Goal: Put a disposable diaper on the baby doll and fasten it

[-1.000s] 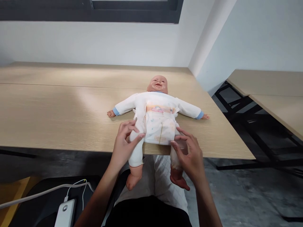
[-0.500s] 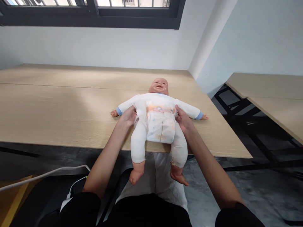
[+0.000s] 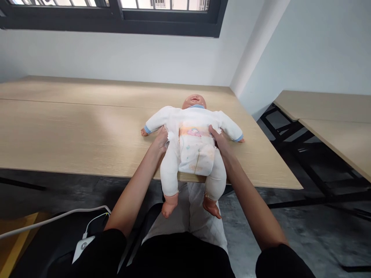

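Baby doll [image 3: 191, 123] in white romper, on back at counter [image 3: 72, 131] near edge, legs hanging over edge, head toward wall. Left hand [image 3: 160, 141] clasps waist on one side, right hand [image 3: 220, 141] on other; fingers [image 3: 212, 131] curled round torso, tips hidden. Diaper [image 3: 197, 156] over hips.

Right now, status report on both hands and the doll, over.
Left grip clasps the doll at the waist, right grip opposite. Doll on its back, legs hanging off the table edge. Nothing in the way.
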Demonstrator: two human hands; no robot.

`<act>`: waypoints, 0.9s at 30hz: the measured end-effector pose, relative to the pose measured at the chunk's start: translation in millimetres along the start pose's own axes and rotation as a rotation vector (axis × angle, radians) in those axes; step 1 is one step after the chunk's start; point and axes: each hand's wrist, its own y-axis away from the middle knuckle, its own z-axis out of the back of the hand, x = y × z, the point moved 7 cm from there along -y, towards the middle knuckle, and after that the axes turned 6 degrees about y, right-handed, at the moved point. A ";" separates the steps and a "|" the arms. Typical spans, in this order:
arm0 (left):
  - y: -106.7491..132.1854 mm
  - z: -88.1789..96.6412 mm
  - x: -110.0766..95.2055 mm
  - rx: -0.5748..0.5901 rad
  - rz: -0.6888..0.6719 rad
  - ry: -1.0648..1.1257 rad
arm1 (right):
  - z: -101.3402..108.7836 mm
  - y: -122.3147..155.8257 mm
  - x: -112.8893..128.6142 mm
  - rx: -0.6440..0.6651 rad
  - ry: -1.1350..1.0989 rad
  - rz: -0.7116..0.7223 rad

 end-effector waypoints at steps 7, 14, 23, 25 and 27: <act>33.2 -21.0 -24.2 0.085 -0.134 -0.050 | -6.3 46.9 35.8 -0.007 0.033 0.213; 81.2 -21.7 -29.4 0.089 -0.271 -0.112 | 2.8 102.9 41.8 -0.091 0.119 0.295; 149.2 -7.6 -13.9 -0.092 -0.105 -0.240 | 28.6 148.5 -2.3 -0.189 0.075 0.150; 163.5 -4.8 -4.9 -0.076 -0.016 -0.244 | 47.8 154.8 -25.4 -0.149 0.068 0.099; 179.2 -3.1 6.0 -0.062 0.081 -0.255 | 73.5 163.6 -47.5 -0.137 0.087 0.099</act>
